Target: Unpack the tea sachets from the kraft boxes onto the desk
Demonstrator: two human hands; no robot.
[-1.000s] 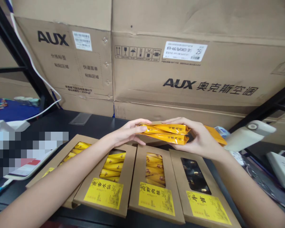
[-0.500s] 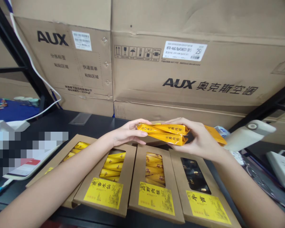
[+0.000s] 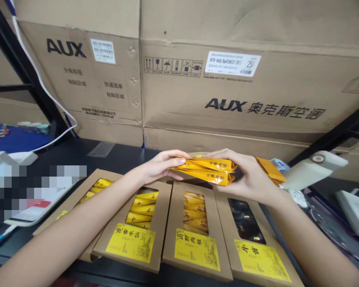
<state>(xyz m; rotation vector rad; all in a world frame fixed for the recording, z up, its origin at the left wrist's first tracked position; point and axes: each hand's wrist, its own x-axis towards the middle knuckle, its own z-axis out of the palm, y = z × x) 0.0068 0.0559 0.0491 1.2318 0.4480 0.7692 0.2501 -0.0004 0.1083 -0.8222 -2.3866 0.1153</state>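
Between my hands is a small stack of orange foil tea packets (image 3: 208, 169), held over the far ends of the boxes. My left hand (image 3: 164, 164) pinches the left ends, thumb on top and fingers beneath. The right ends sit in my right hand (image 3: 242, 171), its fingers curled over the back and thumb below. Just under them lie brown window boxes with yellow labels: one with yellow packets (image 3: 164, 231), one with orange-yellow packets (image 3: 170, 243) and one with dark packets (image 3: 227, 235). My left forearm partly covers another box (image 3: 60, 199) at the left.
Another orange packet (image 3: 269, 170) lies behind my right hand, beside a pale bottle (image 3: 308, 171). A phone (image 3: 38, 199) with a cable is at the left. Large cardboard cartons (image 3: 179, 95) stand behind the dark table (image 3: 77, 155). A white power strip (image 3: 356, 211) is at the right.
The packet stack has tilted and dipped slightly. My left thumb has moved up onto the top packet's left end. The boxes have stayed where they were.
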